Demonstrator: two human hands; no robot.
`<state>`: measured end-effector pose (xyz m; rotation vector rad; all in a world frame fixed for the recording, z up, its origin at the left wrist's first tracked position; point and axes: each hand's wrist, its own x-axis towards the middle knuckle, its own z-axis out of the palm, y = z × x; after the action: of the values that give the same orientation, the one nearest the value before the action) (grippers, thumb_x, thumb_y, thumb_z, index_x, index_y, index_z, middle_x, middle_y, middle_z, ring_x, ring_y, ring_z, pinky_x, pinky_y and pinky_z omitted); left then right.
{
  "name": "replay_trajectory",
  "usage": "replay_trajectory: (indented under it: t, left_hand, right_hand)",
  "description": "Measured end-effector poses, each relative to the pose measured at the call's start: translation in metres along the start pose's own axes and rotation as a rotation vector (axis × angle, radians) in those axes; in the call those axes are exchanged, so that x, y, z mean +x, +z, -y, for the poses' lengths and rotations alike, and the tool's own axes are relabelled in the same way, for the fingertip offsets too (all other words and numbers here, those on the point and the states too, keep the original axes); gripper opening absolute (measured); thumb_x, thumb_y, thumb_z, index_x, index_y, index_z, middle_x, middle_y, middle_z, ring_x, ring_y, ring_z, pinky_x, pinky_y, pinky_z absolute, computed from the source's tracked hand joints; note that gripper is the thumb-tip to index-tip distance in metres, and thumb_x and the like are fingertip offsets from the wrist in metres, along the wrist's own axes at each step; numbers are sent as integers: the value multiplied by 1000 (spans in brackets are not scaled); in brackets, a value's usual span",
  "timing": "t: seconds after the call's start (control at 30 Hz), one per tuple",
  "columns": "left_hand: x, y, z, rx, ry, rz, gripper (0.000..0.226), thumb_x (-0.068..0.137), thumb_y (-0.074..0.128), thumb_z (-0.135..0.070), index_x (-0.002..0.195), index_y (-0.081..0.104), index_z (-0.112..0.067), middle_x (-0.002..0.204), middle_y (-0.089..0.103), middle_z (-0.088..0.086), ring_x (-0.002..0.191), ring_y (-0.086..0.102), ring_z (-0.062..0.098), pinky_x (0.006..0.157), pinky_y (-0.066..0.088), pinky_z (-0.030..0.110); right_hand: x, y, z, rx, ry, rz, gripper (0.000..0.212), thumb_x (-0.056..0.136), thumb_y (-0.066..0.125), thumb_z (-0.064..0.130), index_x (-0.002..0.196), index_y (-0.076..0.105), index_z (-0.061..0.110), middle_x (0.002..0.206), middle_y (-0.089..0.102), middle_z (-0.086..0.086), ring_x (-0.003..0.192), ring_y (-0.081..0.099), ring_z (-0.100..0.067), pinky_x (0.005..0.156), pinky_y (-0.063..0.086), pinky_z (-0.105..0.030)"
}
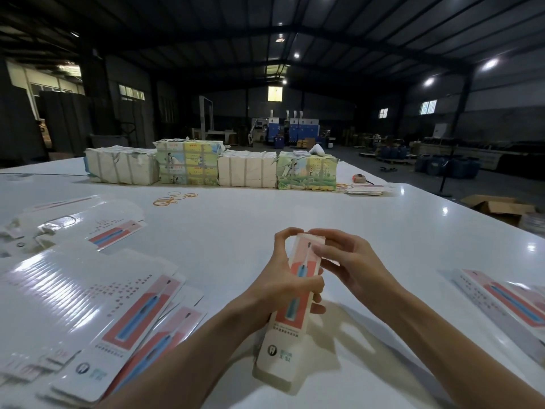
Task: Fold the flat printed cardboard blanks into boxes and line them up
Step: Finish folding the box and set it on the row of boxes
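The left hand (284, 280) curls its grip round the toothbrush box (281, 348); the right hand (349, 261) pinches its top flap (317, 241). At 8 o'clock lie flat blanks (88, 305).

A glossy white table (236, 225) bears a row of wrapped bundles (247, 169). Rubber bands (174, 198) lie near the row's front, and flat printed blanks (88, 290) lie farther off, leftward.

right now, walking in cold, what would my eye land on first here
The long printed box, tilted at centre: the left hand grips its middle, the right hand pinches its top end. Glossy flat blanks fan out at lower left, and a row of wrapped bundles lines the far side of the table.
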<state>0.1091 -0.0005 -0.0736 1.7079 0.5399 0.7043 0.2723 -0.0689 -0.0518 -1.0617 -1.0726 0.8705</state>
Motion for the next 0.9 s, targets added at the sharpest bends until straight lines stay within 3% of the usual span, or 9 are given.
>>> replay_trajectory:
  t: [0.13, 0.27, 0.47, 0.6, 0.7, 0.8, 0.9]
  left_hand:
    - [-1, -3, -2, -33, 17, -22, 94, 80, 84, -9, 134, 26, -60, 113, 62, 12, 79, 78, 27, 66, 64, 34]
    - [-3, -1, -1, -39, -1, -13, 92, 80, 83, -11, 131, 26, -63, 113, 63, 10, 79, 78, 27, 68, 65, 36]
    - [-3, 2, -2, -64, 23, -16, 87, 81, 83, -12, 135, 34, -60, 114, 64, 11, 78, 77, 27, 68, 65, 37]
    - [-3, 2, -3, -99, -10, -36, 83, 81, 86, -18, 138, 34, -51, 117, 65, 13, 87, 78, 32, 74, 66, 43]
    - [-4, 1, -4, -156, -24, -40, 85, 77, 83, -26, 143, 33, -44, 119, 64, 18, 87, 76, 34, 84, 65, 53]
    - [-5, 1, -7, -249, -37, -67, 77, 79, 70, -34, 145, 33, -39, 121, 65, 21, 85, 73, 35, 87, 64, 53]
    - [-7, 4, -12, -385, -16, -147, 57, 101, 60, -31, 151, 32, -30, 116, 64, 23, 85, 71, 31, 84, 62, 48]
  right_hand:
    - [-6, 8, -3, -128, -110, -59, 24, 98, 72, 17, 121, 73, 12, 109, 79, -6, 105, 76, -29, 89, 64, -39]
    - [-9, 8, -3, -272, -185, -95, 18, 98, 72, 21, 115, 78, 17, 107, 79, 3, 103, 77, -20, 85, 65, -36]
    - [-9, 4, -5, -224, -201, -91, 19, 97, 74, 20, 114, 79, 18, 107, 80, 1, 102, 77, -23, 82, 65, -33]
    - [-8, 9, -11, -308, -241, -85, 23, 101, 68, 25, 123, 74, 23, 110, 78, 9, 106, 75, -17, 81, 63, -27]
    - [-7, 13, -16, -368, -268, -72, 36, 103, 63, 28, 139, 60, 27, 127, 71, 8, 112, 72, -13, 85, 63, -29]
    - [-6, 14, -21, -567, -340, -142, 31, 104, 63, 27, 134, 55, 28, 136, 59, 8, 120, 64, -9, 94, 57, -20]
    - [-7, 15, -20, -884, -412, -170, 19, 105, 62, 30, 123, 67, 27, 121, 53, 5, 115, 55, -3, 94, 48, -13]
